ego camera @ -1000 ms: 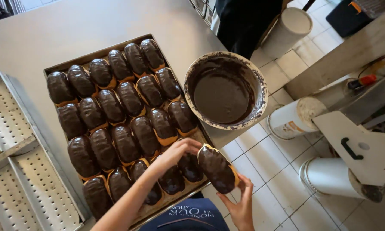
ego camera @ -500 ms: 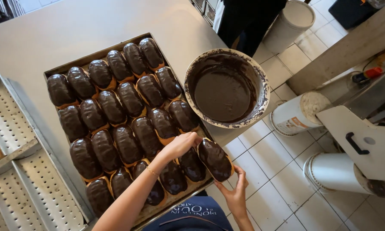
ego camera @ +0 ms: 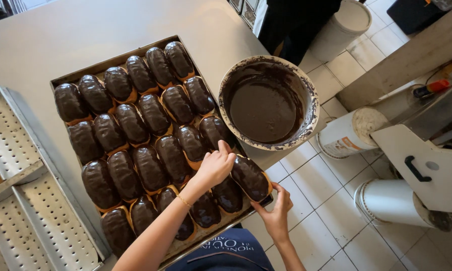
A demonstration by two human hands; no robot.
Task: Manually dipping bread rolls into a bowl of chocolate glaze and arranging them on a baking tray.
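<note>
Filling baking tray (ego camera: 65, 80), chocolate eclairs (ego camera: 135, 130), both hands' fingers gripping one eclair (ego camera: 250, 176), bowl (ego camera: 311, 90) holding chocolate glaze (ego camera: 263, 105)

Twenty-two glazed eclairs (ego camera: 150, 165) are sitting on one tray (ego camera: 110, 61); one bowl (ego camera: 268, 103) and three buckets (ego camera: 386, 200) are standing nearby.

Dark glossy chocolate brown covers every eclair (ego camera: 150, 168), golden-tan pastry peeking beneath. The bowl (ego camera: 314, 105) holds the same deep brown, rim smeared and speckled. Grey perforated trays (ego camera: 45, 216) sit left, white tiled floor (ego camera: 331, 221) right.
</note>
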